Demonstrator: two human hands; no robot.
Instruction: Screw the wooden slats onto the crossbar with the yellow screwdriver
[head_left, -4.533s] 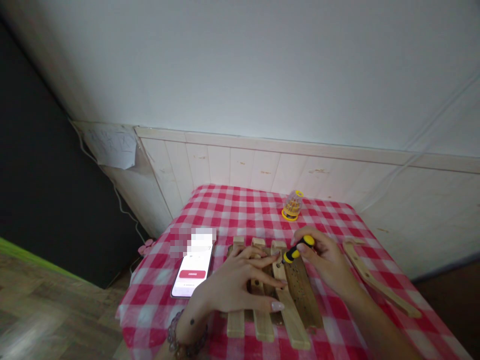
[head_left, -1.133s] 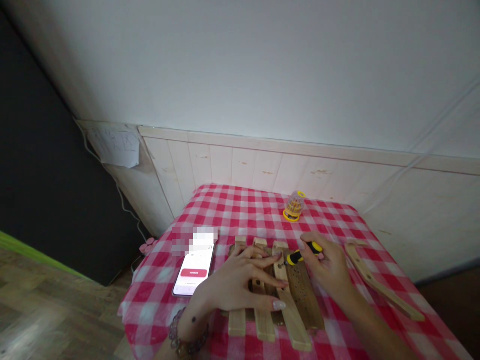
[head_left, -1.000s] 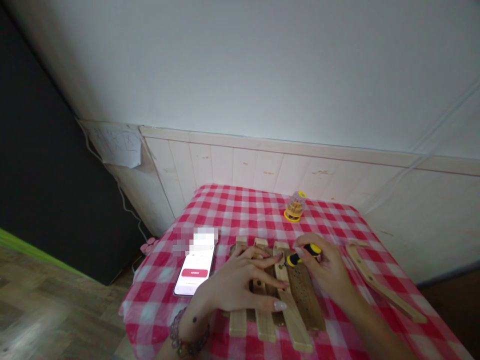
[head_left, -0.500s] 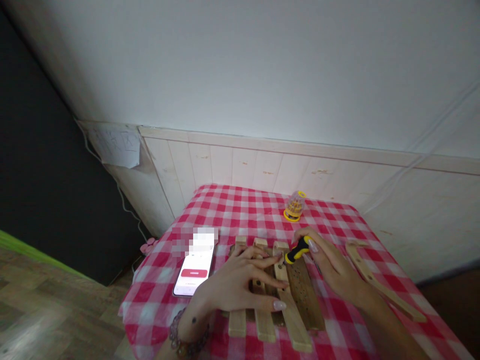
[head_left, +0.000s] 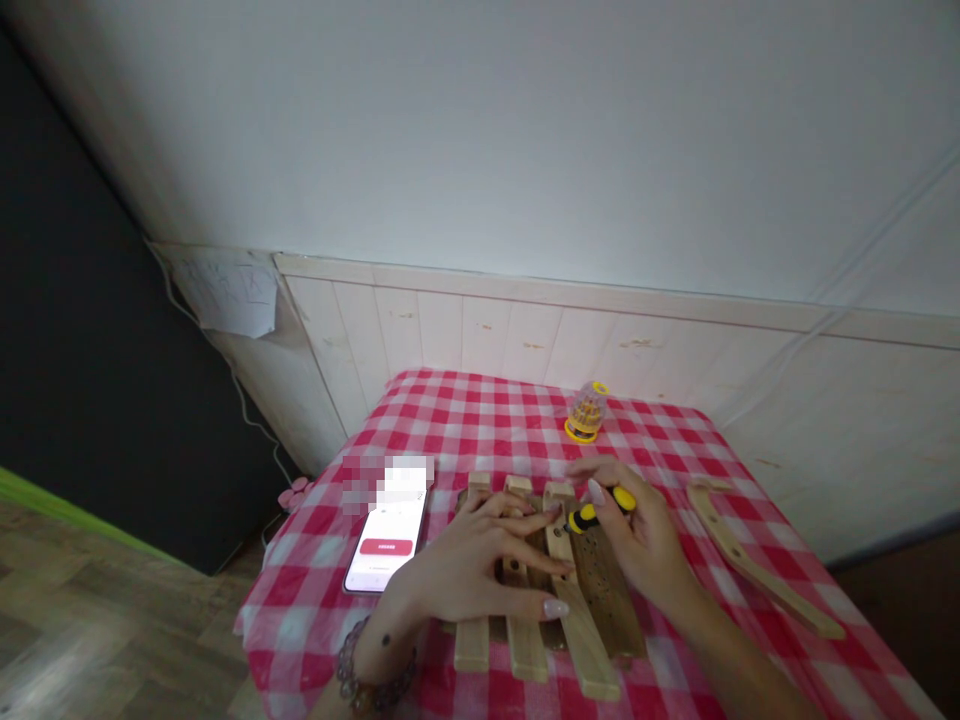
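Note:
My left hand (head_left: 469, 565) lies spread over a row of pale wooden hooks, its fingertips touching the rightmost wooden hook (head_left: 589, 645). Under them is a brown wooden board (head_left: 619, 615) dotted with small holes. Two more hooks, the left one (head_left: 472, 645) and the middle one (head_left: 528, 650), run partly beneath my palm and fingers. In my right hand (head_left: 645, 535) is a small yellow and black screwdriver (head_left: 585, 518), tilted low. Its tip points at a dark hole in the rightmost hook; whether it touches a screw there, I cannot tell.
Left of the board lies a lit phone (head_left: 386, 546). A clear case of screwdriver bits (head_left: 586, 413) with yellow ends stands near the back. To the right is a loose curved wooden hook (head_left: 780, 585). A checked red and white tablecloth (head_left: 480, 410) covers the table, against the wall.
My right hand has shifted its grip on the screwdriver, whose handle now lies lower and flatter. My left hand keeps its place on the hooks.

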